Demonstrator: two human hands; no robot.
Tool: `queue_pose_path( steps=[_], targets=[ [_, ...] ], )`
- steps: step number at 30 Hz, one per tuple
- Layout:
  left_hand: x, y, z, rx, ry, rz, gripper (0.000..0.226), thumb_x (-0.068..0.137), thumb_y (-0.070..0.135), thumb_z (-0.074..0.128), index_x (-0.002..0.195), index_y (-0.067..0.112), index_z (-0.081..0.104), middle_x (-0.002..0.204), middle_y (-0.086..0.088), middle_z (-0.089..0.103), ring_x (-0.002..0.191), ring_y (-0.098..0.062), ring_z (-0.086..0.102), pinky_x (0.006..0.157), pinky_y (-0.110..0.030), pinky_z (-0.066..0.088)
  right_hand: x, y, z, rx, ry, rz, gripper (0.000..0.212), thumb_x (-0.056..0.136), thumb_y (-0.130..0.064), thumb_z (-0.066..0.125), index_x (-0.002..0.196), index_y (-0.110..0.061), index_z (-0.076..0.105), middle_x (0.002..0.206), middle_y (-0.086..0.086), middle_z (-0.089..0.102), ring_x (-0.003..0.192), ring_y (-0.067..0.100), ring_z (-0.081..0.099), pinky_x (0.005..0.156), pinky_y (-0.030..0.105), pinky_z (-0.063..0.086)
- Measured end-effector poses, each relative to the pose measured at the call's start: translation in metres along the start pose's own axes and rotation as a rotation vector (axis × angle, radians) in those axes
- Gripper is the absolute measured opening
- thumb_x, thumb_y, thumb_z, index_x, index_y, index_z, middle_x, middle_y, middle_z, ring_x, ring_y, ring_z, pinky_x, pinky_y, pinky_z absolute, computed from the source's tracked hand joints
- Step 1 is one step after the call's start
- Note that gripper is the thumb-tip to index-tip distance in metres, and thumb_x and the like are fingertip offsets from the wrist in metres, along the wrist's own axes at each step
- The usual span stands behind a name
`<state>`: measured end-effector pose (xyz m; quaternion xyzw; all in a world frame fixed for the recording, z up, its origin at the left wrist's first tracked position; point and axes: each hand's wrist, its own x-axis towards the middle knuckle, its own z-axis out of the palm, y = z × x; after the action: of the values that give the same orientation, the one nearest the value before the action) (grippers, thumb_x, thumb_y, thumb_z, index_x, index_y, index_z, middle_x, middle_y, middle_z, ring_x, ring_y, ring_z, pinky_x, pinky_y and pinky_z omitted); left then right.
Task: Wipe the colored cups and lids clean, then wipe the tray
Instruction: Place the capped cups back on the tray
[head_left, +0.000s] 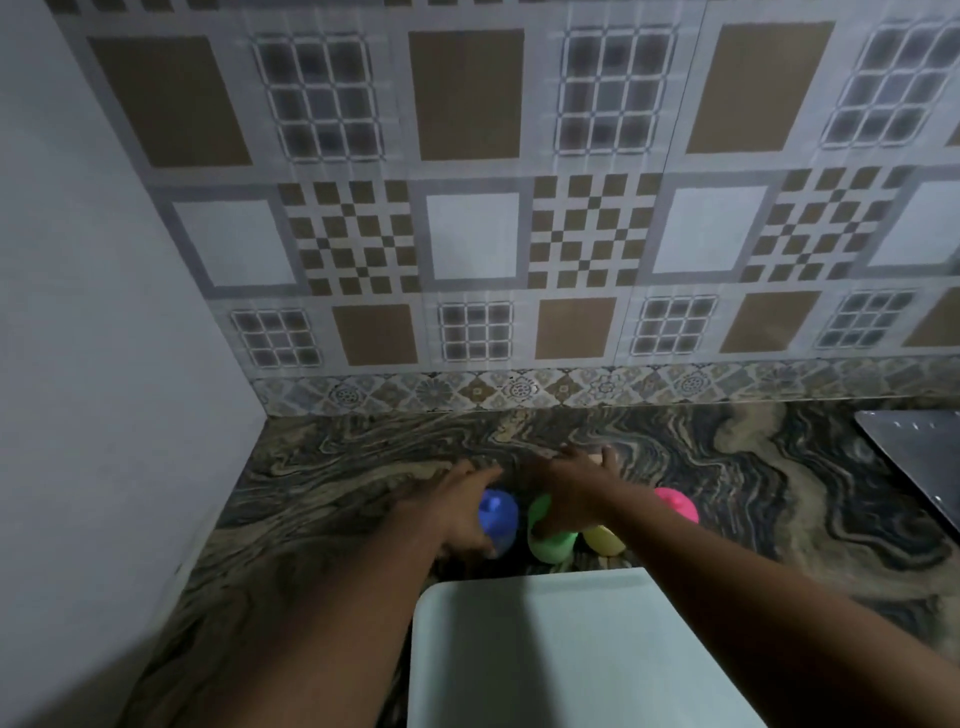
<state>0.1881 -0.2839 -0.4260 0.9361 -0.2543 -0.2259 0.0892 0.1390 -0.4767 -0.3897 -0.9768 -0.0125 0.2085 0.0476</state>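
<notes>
Tray (571, 649): pale, rectangular with rounded corners, flat on the countertop (337, 467) at the near edge of the head view, lower part cut off by the frame. Countertop is dark marbled stone and runs back to a patterned tiled wall (467, 234). A plain wall closes the left side. A dark metal panel (924, 457) juts in at the far right, well apart from the tray.

Both forearms reach forward, one along each side of the tray.

Four cups stand in a row on the stone just beyond the tray's far edge. Left to right: blue cup (501, 514), green cup (550, 545), yellow cup (605, 540), pink cup (675, 504). Neighbours sit just beside one another. Lid detail is too blurred to resolve.

Left hand (462, 519): against the left side of the blue cup, fingers reaching past its top, thumb at its near side. Motion blur; cannot tell whether it actually grasps the cup.

Right hand (566, 488): palm over the top of the green cup, fingers stretched out and spread over the counter behind it, not clenched.
</notes>
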Motion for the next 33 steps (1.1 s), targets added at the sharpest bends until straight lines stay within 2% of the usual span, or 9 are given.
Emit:
queue_pose_path(
  steps=[3, 8, 11, 15, 20, 23, 25, 29, 33],
  targets=[
    [0.004, 0.000, 0.012, -0.037, 0.027, 0.039, 0.090, 0.067, 0.041, 0.081, 0.145, 0.037, 0.037, 0.142, -0.003, 0.043, 0.131, -0.029, 0.047, 0.107, -0.041, 0.043, 0.005, -0.002, 0.013, -0.114, -0.067, 0.012, 0.091, 0.070, -0.046, 0.078, 0.149, -0.033, 0.036, 0.155, 0.001, 0.042, 0.149, 0.031, 0.021, 0.103, 0.082, -0.008],
    [-0.003, 0.010, 0.012, -0.081, 0.088, 0.031, 0.068, 0.071, 0.038, 0.076, 0.131, 0.024, 0.047, 0.131, -0.007, 0.056, 0.117, -0.030, 0.057, 0.093, -0.039, 0.051, -0.006, -0.004, 0.015, -0.080, 0.018, 0.013, 0.076, 0.072, -0.044, 0.075, 0.143, -0.043, 0.045, 0.140, 0.003, 0.057, 0.139, 0.028, 0.041, 0.103, 0.081, -0.007],
    [-0.010, 0.012, -0.001, -0.069, 0.138, 0.025, 0.071, 0.066, 0.041, 0.079, 0.129, 0.023, 0.050, 0.126, -0.005, 0.060, 0.112, -0.030, 0.060, 0.086, -0.033, 0.051, -0.019, -0.005, 0.006, -0.044, 0.065, 0.042, 0.070, 0.072, -0.047, 0.074, 0.136, -0.031, 0.053, 0.135, 0.005, 0.059, 0.135, 0.028, 0.045, 0.109, 0.077, -0.002],
    [-0.029, 0.017, -0.020, -0.083, 0.143, 0.023, 0.067, 0.060, 0.041, 0.084, 0.118, 0.025, 0.054, 0.120, -0.004, 0.062, 0.101, -0.028, 0.062, 0.085, -0.041, 0.055, -0.040, -0.007, -0.008, -0.004, 0.099, 0.064, 0.068, 0.072, -0.052, 0.074, 0.131, -0.027, 0.053, 0.133, 0.009, 0.060, 0.132, 0.030, 0.048, 0.114, 0.064, 0.015],
    [-0.059, 0.025, -0.024, -0.062, 0.101, 0.022, 0.066, 0.062, 0.036, 0.086, 0.113, 0.021, 0.048, 0.112, -0.006, 0.060, 0.089, -0.025, 0.056, 0.073, -0.033, 0.048, -0.064, -0.015, -0.008, 0.071, 0.135, 0.044, 0.067, 0.069, -0.055, 0.075, 0.126, -0.024, 0.054, 0.128, 0.008, 0.063, 0.121, 0.031, 0.056, 0.101, 0.046, 0.036],
    [-0.076, 0.028, -0.015, -0.026, 0.046, -0.005, 0.068, 0.059, 0.042, 0.086, 0.108, 0.025, 0.042, 0.116, -0.007, 0.059, 0.092, -0.025, 0.054, 0.080, -0.035, 0.050, -0.076, -0.020, 0.000, 0.152, 0.110, 0.014, 0.069, 0.069, -0.052, 0.078, 0.125, -0.020, 0.055, 0.125, 0.009, 0.064, 0.113, 0.030, 0.061, 0.080, 0.030, 0.044],
    [-0.084, 0.029, -0.006, -0.021, 0.010, -0.026, 0.071, 0.058, 0.045, 0.086, 0.110, 0.026, 0.041, 0.117, -0.006, 0.058, 0.092, -0.025, 0.053, 0.080, -0.036, 0.050, -0.081, -0.022, 0.008, 0.170, 0.089, 0.002, 0.068, 0.068, -0.051, 0.079, 0.124, -0.019, 0.055, 0.122, 0.009, 0.066, 0.107, 0.029, 0.062, 0.075, 0.028, 0.044],
    [-0.092, 0.030, 0.016, -0.037, -0.017, -0.025, 0.078, 0.062, 0.041, 0.090, 0.121, 0.019, 0.044, 0.125, -0.007, 0.057, 0.098, -0.024, 0.054, 0.076, -0.030, 0.041, -0.089, -0.026, 0.030, 0.183, 0.028, -0.024, 0.066, 0.070, -0.046, 0.079, 0.124, -0.018, 0.054, 0.116, 0.005, 0.064, 0.092, 0.023, 0.058, 0.070, 0.027, 0.043],
    [-0.096, 0.031, 0.031, -0.016, -0.009, -0.028, 0.080, 0.067, 0.033, 0.089, 0.132, 0.017, 0.044, 0.137, -0.006, 0.053, 0.119, -0.026, 0.055, 0.080, -0.025, 0.037, -0.090, -0.024, 0.052, 0.167, 0.016, -0.030, 0.075, 0.066, -0.047, 0.079, 0.128, -0.015, 0.051, 0.121, 0.010, 0.063, 0.105, 0.029, 0.062, 0.079, 0.033, 0.052]
  ],
)
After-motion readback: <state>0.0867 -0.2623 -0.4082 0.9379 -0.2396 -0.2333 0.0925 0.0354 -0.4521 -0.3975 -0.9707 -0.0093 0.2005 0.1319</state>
